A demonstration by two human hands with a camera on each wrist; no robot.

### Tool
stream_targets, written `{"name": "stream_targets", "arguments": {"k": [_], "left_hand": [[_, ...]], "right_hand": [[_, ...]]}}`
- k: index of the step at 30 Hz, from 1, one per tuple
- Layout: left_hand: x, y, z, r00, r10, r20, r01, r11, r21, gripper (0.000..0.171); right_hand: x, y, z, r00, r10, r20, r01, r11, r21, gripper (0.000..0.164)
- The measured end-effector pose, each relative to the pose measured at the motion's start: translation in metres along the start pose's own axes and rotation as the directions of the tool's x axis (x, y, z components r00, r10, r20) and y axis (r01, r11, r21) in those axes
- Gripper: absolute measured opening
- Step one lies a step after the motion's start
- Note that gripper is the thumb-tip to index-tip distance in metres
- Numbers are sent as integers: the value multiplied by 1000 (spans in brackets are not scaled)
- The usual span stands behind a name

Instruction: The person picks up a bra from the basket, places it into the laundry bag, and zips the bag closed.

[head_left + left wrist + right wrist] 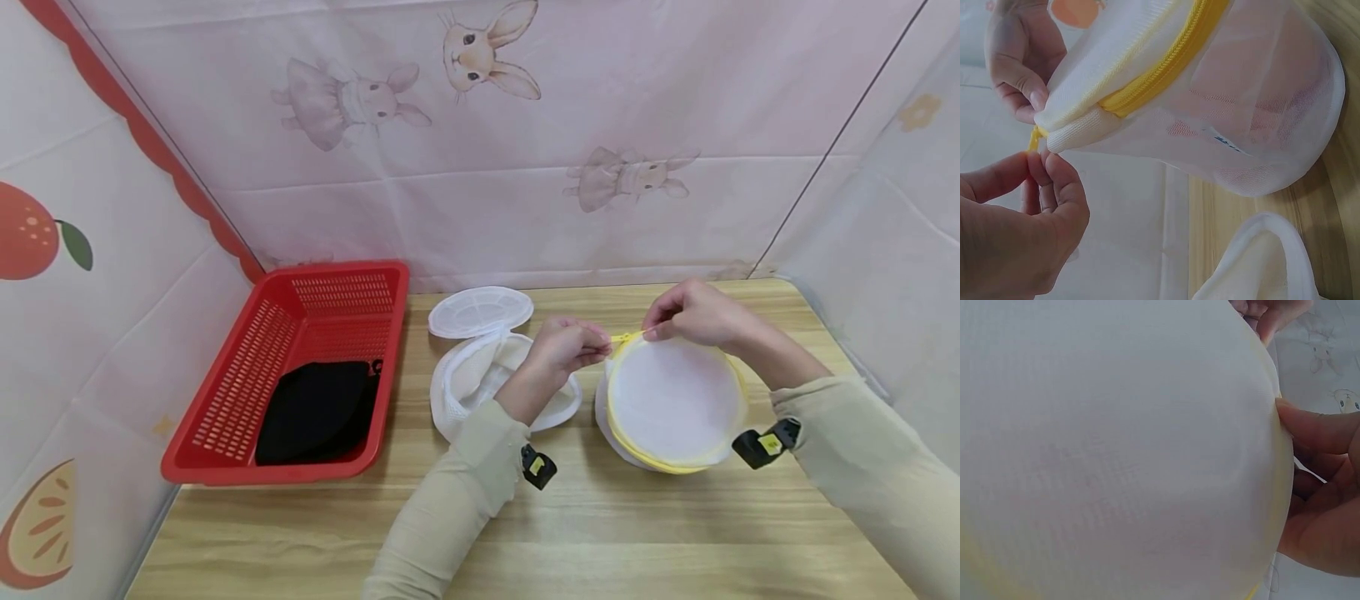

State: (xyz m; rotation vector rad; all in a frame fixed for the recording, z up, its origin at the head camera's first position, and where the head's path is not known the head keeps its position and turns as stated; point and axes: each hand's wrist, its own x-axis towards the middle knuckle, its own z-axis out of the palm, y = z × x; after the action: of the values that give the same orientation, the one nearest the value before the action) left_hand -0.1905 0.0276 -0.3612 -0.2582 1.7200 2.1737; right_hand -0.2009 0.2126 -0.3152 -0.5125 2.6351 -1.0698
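Observation:
A round white mesh laundry bag (675,400) with a yellow zipper (1160,72) stands on the right of the table. Its lid lies over the top, and something pinkish shows dimly through the mesh side. My left hand (562,350) pinches the yellow zipper pull (1034,139) between thumb and fingers, just off the bag's far left edge. Beside it, my right hand (693,312) grips the bag's rim, thumb on top, as the right wrist view shows with the hand (1329,481) at the edge. Left of these is a second white mesh bag (450,392), its lid (482,312) raised.
A red plastic basket (397,358) stands on the left of the wooden table (570,542), with a folded black item (318,412) inside. Printed cloth walls (495,200) border the back and both sides. My left forearm passes in front of the second mesh bag.

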Motion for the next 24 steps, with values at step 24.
{"name": "stream_targets", "arguments": {"k": [24], "left_hand": [[6, -5, -14, 1000, -9, 7, 9, 1000, -24, 14]], "right_hand": [[-9, 13, -10, 998, 42, -38, -41, 999, 27, 8]]}}
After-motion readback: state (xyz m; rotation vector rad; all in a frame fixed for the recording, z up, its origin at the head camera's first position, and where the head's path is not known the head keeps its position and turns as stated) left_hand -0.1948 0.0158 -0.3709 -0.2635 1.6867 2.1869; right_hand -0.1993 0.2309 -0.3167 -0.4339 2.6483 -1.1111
